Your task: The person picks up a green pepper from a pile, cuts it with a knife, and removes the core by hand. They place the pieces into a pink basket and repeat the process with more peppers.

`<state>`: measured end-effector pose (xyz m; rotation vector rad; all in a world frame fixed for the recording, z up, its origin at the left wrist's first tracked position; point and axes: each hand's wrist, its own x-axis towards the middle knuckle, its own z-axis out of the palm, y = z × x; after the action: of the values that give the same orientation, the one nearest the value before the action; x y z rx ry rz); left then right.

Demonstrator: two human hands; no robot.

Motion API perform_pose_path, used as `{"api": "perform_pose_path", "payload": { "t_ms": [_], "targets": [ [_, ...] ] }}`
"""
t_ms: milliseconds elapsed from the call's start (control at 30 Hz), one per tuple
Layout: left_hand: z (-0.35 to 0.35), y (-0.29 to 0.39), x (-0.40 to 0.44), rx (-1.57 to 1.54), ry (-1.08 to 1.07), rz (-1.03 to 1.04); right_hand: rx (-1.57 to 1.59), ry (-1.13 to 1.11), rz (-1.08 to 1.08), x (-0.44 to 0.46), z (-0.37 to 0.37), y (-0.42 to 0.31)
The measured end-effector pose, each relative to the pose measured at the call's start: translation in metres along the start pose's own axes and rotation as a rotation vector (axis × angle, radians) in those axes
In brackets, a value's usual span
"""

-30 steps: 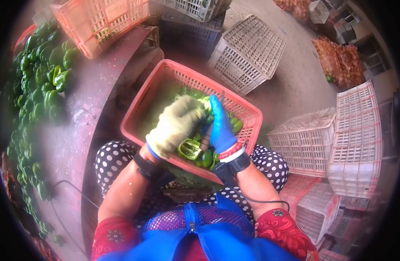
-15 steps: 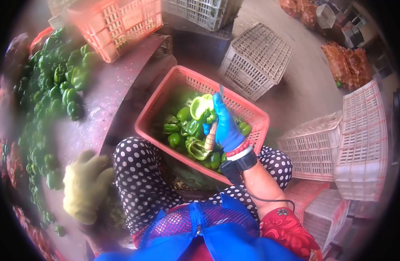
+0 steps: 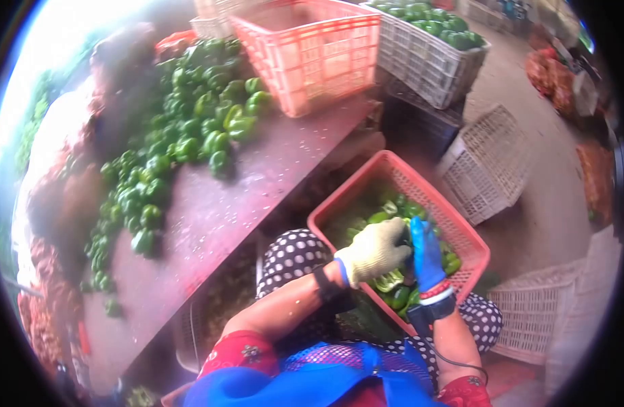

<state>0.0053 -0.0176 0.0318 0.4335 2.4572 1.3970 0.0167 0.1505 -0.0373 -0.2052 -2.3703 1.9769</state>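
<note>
Over a red plastic basket on the lap, my left hand, in a pale yellow glove, has its fingers curled against my right hand. My right hand wears a blue glove and is closed; what lies between the two hands is mostly hidden. Green peppers, some cut open, lie in the basket beneath both hands.
A sloping table on the left bears a heap of green peppers. An orange crate stands at its far end. Beyond are a pepper-filled white crate and an upturned crate. Red sacks are at right.
My left hand went down beside the lap at the left, then came back over the basket to my right hand. The view has swung left, showing more of the table.
</note>
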Motion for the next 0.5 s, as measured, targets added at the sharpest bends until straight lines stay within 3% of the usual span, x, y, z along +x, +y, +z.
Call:
{"api": "perform_pose_path", "payload": {
  "t_ms": [33,133,300,500],
  "targets": [
    [-0.002,0.0,0.001,-0.049,-0.029,-0.072,0.009,-0.018,-0.027,0.001,0.0,0.003],
    [0.011,-0.016,0.003,-0.011,0.041,0.073,0.16,-0.024,0.041,0.003,0.005,0.01],
    [0.023,-0.021,0.002,-0.016,0.08,0.037,0.158,0.055,0.065,0.006,0.003,0.035],
    [0.02,-0.013,0.004,-0.127,0.12,-0.072,0.36,-0.078,0.206,0.01,0.003,0.03]
  ]
}}
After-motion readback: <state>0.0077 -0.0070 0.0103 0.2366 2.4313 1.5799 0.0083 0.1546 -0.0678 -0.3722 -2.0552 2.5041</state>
